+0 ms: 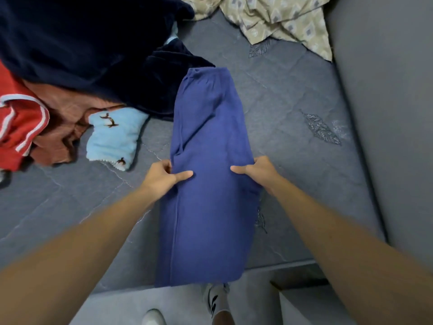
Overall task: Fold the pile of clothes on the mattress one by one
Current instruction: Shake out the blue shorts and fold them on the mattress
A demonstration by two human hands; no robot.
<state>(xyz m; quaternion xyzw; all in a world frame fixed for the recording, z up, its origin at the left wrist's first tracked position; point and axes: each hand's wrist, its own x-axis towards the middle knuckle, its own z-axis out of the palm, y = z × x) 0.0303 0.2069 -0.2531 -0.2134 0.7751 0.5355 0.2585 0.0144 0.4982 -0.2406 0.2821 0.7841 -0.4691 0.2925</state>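
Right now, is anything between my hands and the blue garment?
No. The left hand and right hand already pinch the blue garment at its two side edges, thumbs on top, nothing between.

Grey quilted mattress, grey wall beside, pale floor

Six garments: one blue, navy, red, brown, light-blue, patterned; two hands.
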